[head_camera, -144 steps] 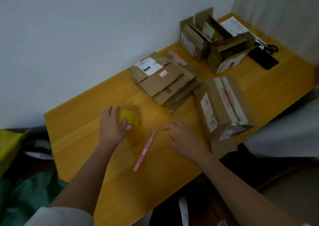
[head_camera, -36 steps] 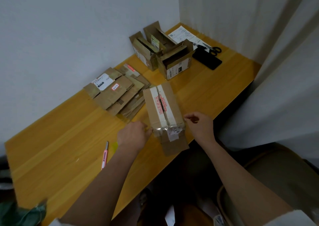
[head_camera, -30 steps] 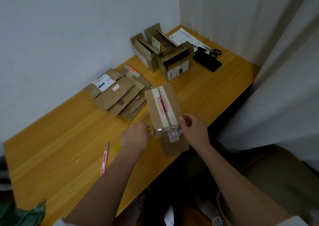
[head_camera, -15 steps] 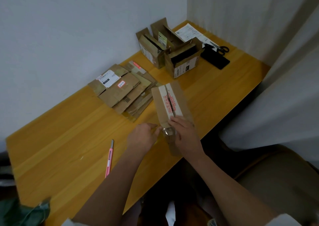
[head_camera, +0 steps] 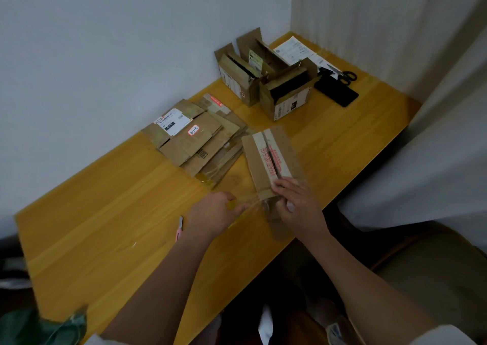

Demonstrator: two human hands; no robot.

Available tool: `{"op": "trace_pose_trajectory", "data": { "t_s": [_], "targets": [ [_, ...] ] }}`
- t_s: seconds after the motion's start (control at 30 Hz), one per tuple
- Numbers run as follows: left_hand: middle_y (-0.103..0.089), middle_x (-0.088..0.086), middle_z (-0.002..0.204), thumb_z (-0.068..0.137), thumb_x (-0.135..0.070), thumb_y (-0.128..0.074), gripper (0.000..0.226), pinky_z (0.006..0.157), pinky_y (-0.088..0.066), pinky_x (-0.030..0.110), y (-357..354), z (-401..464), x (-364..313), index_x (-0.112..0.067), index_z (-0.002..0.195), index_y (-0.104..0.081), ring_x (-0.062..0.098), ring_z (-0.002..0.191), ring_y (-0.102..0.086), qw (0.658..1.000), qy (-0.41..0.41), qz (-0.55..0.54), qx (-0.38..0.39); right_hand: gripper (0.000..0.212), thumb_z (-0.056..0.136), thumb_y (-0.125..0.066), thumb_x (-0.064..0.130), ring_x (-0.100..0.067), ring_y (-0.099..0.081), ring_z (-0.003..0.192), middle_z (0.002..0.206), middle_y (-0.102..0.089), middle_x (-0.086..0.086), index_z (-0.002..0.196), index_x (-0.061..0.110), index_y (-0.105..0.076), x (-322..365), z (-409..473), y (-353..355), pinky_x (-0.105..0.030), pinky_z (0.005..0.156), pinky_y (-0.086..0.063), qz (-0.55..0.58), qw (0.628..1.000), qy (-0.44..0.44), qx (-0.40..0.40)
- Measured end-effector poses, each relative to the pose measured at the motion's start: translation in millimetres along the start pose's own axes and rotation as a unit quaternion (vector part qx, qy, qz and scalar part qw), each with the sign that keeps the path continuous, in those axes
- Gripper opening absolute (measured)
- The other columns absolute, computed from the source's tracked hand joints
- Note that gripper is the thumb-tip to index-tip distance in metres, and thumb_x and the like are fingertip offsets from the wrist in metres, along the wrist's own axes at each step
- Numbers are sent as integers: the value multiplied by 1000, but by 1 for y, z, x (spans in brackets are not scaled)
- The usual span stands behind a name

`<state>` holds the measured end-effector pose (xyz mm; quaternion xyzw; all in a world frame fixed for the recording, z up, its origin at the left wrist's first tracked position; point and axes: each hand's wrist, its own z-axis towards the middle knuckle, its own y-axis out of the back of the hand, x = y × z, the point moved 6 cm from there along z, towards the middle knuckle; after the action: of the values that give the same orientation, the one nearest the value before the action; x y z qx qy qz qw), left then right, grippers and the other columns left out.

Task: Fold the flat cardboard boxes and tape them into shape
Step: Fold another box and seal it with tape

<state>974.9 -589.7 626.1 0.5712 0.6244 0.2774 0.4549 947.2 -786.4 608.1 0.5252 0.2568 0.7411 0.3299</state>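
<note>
Right now the right hand presses flat on the box at the table's near edge; left hand grips the tape roll beside it. Bare tabletop lies left of the hands.

One head-worn view looks forward and down from above the tabletop, close over both forearms, facing the wall corner beyond the far edge.
</note>
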Motion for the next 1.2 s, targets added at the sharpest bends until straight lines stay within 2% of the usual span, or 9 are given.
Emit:
{"op": "trace_pose_trajectory", "data": {
  "t_s": [0.2, 0.37, 0.47, 0.63, 0.83, 0.97, 1.07, 1.13, 1.2],
  "targets": [
    [-53, -3, 142, 93, -57, -50, 57, 99, -47, 37, -26, 3, 11, -22, 137, -54, 18, 123, -53, 990, 5, -134, 42, 50, 86, -53, 59, -22, -51, 102, 108, -54, -5, 100, 11, -52, 20, 3, -17, -34, 83, -48, -78, 991, -110, -1],
    [-59, -4, 132, 90, -54, -57, 54, 94, -46, 30, -28, 4, 20, -17, 130, -60, 15, 116, -55, 978, 1, -206, 40, 49, 83, -69, 45, -28, -48, 103, 109, -52, -11, 107, 6, -52, 22, 6, -24, -44, 87, -49, -120, 984, -131, -11],
    [-67, -12, 112, 83, -60, -60, 51, 84, -53, 34, -28, -1, 31, -23, 117, -68, 8, 95, -63, 962, -5, -269, 49, 52, 84, -68, 46, -27, -45, 108, 114, -52, -12, 111, 5, -51, 22, 5, -23, -43, 93, -46, -115, 985, -132, -7],
    [-67, -7, 100, 92, -39, -63, 20, 66, -49, 20, -27, -8, 48, -25, 105, -65, 9, 87, -64, 930, -7, -364, 61, 49, 85, -69, 44, -26, -46, 110, 117, -51, -10, 110, 5, -52, 34, 6, -20, -44, 94, -45, -95, 985, -141, -17],
    [-67, -7, 114, 91, -40, -63, 33, 96, -50, 38, -24, 2, 68, -25, 120, -66, 12, 104, -62, 927, -28, -339, 160, 5, 92, -55, 14, -22, -52, 96, 102, -59, -10, 95, 10, -56, 104, -25, -6, -31, 87, -41, -17, 980, 100, -172],
    [-65, -14, 120, 81, -49, -68, 34, 100, -45, 35, -17, 5, 73, -37, 113, -68, 9, 112, -59, 931, -65, -323, 160, 4, 87, -59, 8, -25, -52, 78, 88, -60, -9, 89, 9, -56, 143, -70, -65, -35, 68, -44, 14, 974, 227, 4],
    [-61, -15, 126, 88, -41, -67, 26, 102, -45, 33, -17, 7, 77, -41, 114, -65, 7, 115, -56, 929, -72, -314, 183, 12, 85, -54, 11, -24, -56, 81, 91, -64, -9, 86, 7, -66, 154, -93, -118, -37, 64, -51, -21, 952, 234, 194],
    [-62, -12, 124, 89, -39, -66, 24, 101, -46, 34, -14, 10, 83, -45, 112, -63, 6, 113, -57, 931, -79, -304, 184, 30, 85, -52, 5, -26, -58, 108, 120, -63, -10, 111, 7, -67, 157, -95, -144, -40, 85, -54, -39, 932, 184, 310],
    [-65, -10, 118, 87, -44, -67, 30, 99, -48, 37, -11, 14, 92, -40, 117, -65, 6, 108, -59, 941, -84, -281, 171, 56, 92, -47, -4, -25, -35, 137, 154, -35, -6, 145, 11, -41, 158, -101, -166, -42, 107, -39, -52, 898, 136, 415]
  ]
}}
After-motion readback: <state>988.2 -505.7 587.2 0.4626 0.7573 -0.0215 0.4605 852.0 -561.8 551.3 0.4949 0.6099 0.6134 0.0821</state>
